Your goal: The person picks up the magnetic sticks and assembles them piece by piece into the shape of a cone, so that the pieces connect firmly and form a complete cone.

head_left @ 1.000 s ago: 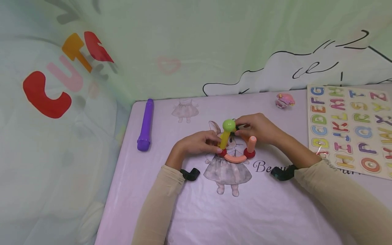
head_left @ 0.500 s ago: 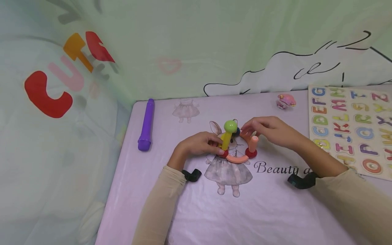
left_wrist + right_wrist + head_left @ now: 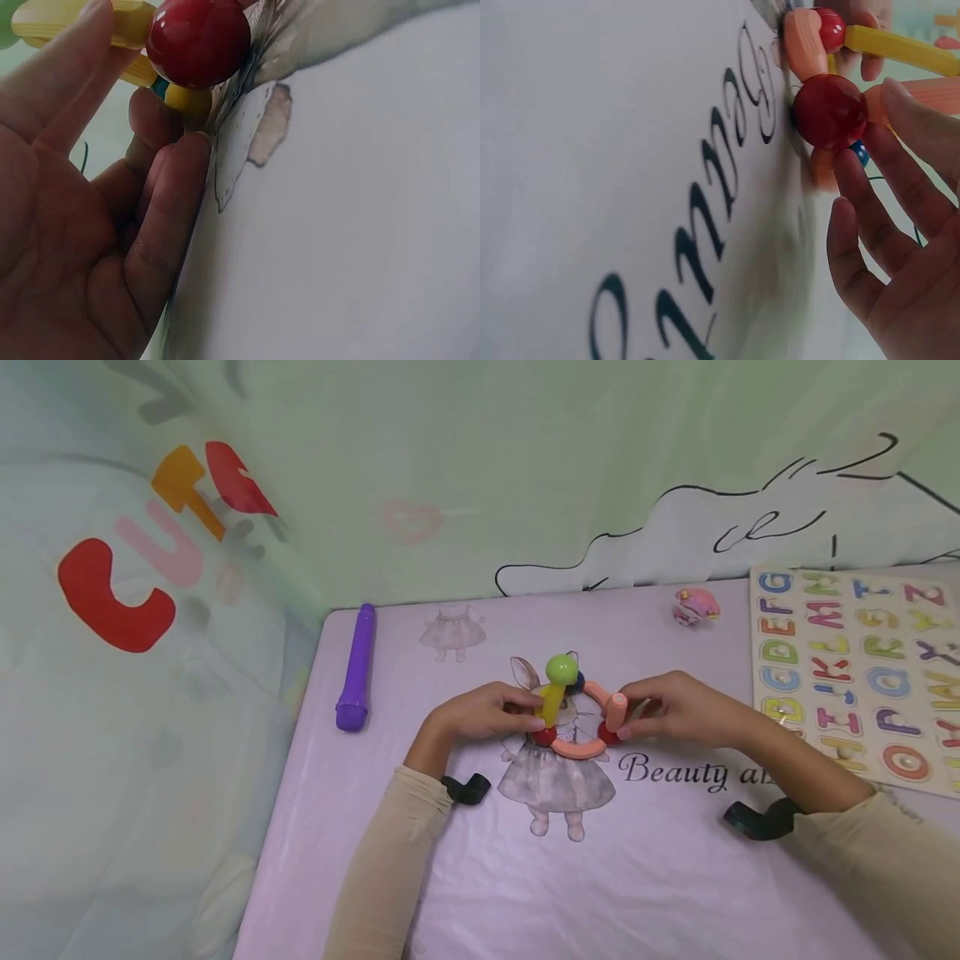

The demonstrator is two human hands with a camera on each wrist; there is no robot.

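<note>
A ring of curved orange toy rods [image 3: 578, 749] and balls lies on the table in the head view. From its left red ball [image 3: 544, 737] rises a yellow rod [image 3: 552, 702], topped by a green ball [image 3: 561, 669]. My left hand [image 3: 487, 710] pinches that yellow rod low down, by the red ball. On the ring's right side, an orange rod [image 3: 617, 710] stands up from another red ball [image 3: 830, 111]. My right hand [image 3: 686, 710] holds this rod between thumb and fingers near its base. At the back, a dark blue ball [image 3: 577, 682] is partly hidden.
A purple stick [image 3: 357, 668] lies at the table's left edge. Toward the back sits a small pink toy [image 3: 696, 607]. An alphabet board [image 3: 855, 760] covers the right side. Hanging cloth [image 3: 420, 460] borders the table behind and at left.
My right hand has left the blue ball at the back, drawn away to the right, and come forward to grip the upright orange rod. The left hand keeps its place.
</note>
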